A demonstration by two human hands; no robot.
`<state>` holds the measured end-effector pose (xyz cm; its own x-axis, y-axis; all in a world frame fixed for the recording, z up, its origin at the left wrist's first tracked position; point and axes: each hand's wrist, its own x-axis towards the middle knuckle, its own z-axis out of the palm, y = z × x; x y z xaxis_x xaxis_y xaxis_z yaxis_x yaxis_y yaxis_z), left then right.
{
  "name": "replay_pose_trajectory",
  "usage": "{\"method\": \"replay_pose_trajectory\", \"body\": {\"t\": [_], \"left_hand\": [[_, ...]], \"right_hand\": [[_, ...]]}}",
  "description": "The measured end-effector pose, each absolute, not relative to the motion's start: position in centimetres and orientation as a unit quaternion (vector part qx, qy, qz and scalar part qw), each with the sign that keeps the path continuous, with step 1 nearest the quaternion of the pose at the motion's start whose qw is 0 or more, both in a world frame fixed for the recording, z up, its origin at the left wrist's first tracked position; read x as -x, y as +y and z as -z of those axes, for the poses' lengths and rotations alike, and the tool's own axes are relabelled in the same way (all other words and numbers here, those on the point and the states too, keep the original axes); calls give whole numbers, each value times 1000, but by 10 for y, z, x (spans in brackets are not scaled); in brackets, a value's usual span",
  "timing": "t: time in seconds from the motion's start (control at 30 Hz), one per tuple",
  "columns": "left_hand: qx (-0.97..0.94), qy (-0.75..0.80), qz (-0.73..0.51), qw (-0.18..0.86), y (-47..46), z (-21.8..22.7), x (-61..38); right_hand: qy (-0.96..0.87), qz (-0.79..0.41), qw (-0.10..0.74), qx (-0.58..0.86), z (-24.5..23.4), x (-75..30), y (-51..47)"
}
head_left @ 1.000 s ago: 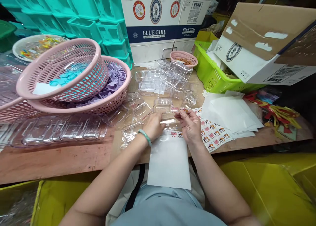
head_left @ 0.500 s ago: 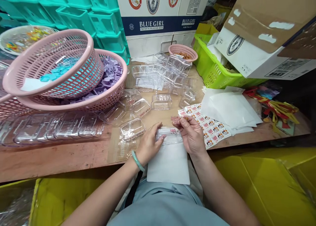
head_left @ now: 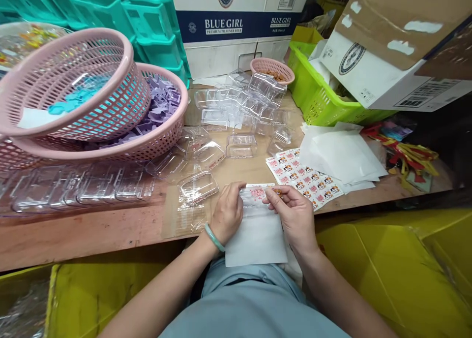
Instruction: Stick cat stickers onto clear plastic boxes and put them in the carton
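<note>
My left hand [head_left: 229, 207] is closed around the left side of a clear plastic case [head_left: 252, 203], which lies over a white sheet of paper [head_left: 256, 244] near the table's front edge. In a pinch, my right hand [head_left: 293, 207] has a small sticker [head_left: 257, 193] with red print and a bit of orange. The sticker is over the case's far part; whether it is stuck down I cannot tell. Beyond my right hand lies a sheet of cat stickers [head_left: 306, 178]. Another clear case [head_left: 198, 188] sits left of my left hand.
Several clear cases [head_left: 241, 146] are scattered ahead. Pink baskets [head_left: 162, 143] with purple and blue pieces stand left, a small pink basket [head_left: 273, 70] at the back. White papers [head_left: 339, 153], a green crate [head_left: 324, 102] and a carton [head_left: 387, 57] are right.
My right hand has lowered the sticker toward me, onto or just over the case. My left hand has closed in tighter at the case's left side. The view has shifted slightly.
</note>
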<state>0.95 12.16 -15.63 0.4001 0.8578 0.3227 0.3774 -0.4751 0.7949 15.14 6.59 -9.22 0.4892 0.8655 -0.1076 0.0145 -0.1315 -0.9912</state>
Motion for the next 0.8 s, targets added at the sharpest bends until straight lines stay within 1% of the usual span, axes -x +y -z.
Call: {"method": "replay_pose_trajectory", "body": {"t": [0.2,0.5,0.8], "left_hand": [[-776,387,-323,379,122,150,-2],[-789,363,-358,343,114,164,-2],[-793,343,-374,338,112,168,-1]], "right_hand": [[-366,-357,555,656,98,-151,64],[-410,-332,520,672,99,-142,53],[-430,-296,504,688,100,-135,50]]}}
